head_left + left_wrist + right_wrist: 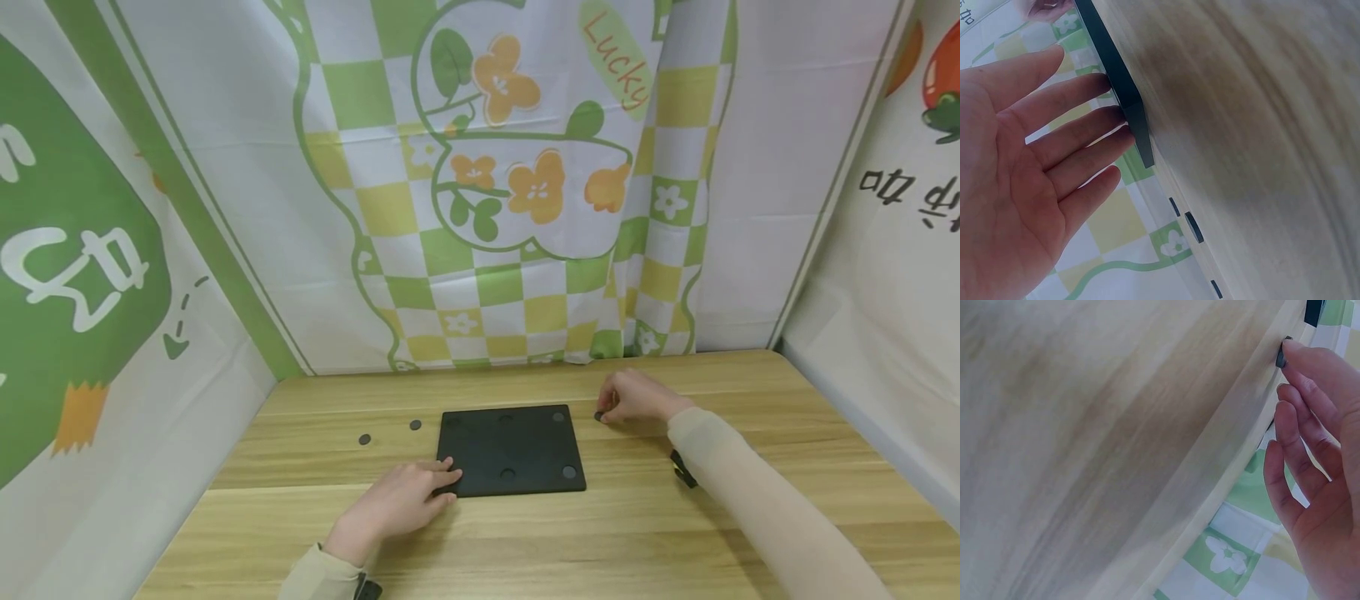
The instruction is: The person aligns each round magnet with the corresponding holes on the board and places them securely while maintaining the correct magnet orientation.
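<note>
A thin black rectangular board [536, 447] lies flat on the table, with shallow round recesses in its top. Dark grey discs fill the two recesses along its right side. My left hand [405, 498] rests its fingertips on the board's near left corner. In the left wrist view, the fingers of that hand [1041, 162] are extended against the board's edge [1124, 94]. Beyond the board's right side, my right hand [633, 397] pinches a small dark disc [598, 416] between thumb and fingertip. The right wrist view shows this disc [1283, 352] held on edge, its other fingers loosely bent.
On the wooden table [645, 533], one loose disc [416, 425] lies left of the board and another disc [364, 439] farther left. A patterned curtain [517, 317] hangs behind the table's back edge. Printed cloth walls stand at both sides.
</note>
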Demonstrator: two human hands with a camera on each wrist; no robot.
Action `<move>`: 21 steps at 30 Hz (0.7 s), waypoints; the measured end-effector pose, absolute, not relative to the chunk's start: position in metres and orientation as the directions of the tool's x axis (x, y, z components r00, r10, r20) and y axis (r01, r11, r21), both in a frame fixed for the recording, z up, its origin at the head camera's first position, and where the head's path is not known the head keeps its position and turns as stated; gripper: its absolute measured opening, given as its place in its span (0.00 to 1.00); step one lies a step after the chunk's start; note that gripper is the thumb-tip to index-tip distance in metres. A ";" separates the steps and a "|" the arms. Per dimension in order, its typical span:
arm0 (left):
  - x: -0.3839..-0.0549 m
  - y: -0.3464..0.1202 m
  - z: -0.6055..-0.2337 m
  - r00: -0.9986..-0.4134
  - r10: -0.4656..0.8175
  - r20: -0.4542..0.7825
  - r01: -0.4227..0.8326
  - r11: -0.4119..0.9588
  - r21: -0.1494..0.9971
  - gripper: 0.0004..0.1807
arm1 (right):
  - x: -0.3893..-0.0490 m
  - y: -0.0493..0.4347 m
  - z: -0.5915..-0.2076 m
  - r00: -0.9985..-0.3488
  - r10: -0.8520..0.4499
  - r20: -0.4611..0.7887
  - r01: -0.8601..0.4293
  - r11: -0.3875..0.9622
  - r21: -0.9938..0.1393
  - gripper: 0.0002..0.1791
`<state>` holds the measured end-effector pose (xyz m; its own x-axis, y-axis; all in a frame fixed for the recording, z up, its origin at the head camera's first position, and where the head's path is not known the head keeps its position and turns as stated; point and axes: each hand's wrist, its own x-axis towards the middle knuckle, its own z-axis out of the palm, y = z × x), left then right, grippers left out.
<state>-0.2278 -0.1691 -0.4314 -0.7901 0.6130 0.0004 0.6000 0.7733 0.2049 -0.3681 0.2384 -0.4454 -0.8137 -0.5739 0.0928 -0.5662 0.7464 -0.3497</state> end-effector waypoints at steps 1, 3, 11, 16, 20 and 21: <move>-0.228 -0.169 -0.431 -0.790 0.613 0.001 0.600 0.773 0.206 0.21 | -0.368 0.238 -0.445 -0.814 -0.573 0.092 -0.566 0.748 -0.347 0.05; -0.227 -0.169 -0.431 -0.790 0.613 0.000 0.599 0.773 0.207 0.21 | -0.368 0.238 -0.445 -0.815 -0.573 0.092 -0.566 0.750 -0.343 0.05; -0.226 -0.168 -0.429 -0.794 0.608 0.000 0.594 0.775 0.219 0.21 | -0.367 0.239 -0.445 -0.817 -0.569 0.098 -0.565 0.752 -0.340 0.05; -0.227 -0.168 -0.430 -0.790 0.614 0.008 0.601 0.770 0.214 0.21 | -0.366 0.238 -0.445 -0.822 -0.561 0.100 -0.558 0.758 -0.338 0.05; -0.227 -0.168 -0.430 -0.788 0.616 0.008 0.603 0.769 0.214 0.21 | -0.367 0.238 -0.447 -0.823 -0.558 0.104 -0.558 0.762 -0.328 0.05; -0.227 -0.168 -0.430 -0.788 0.616 0.007 0.603 0.769 0.214 0.21 | -0.367 0.238 -0.447 -0.827 -0.553 0.102 -0.552 0.767 -0.327 0.05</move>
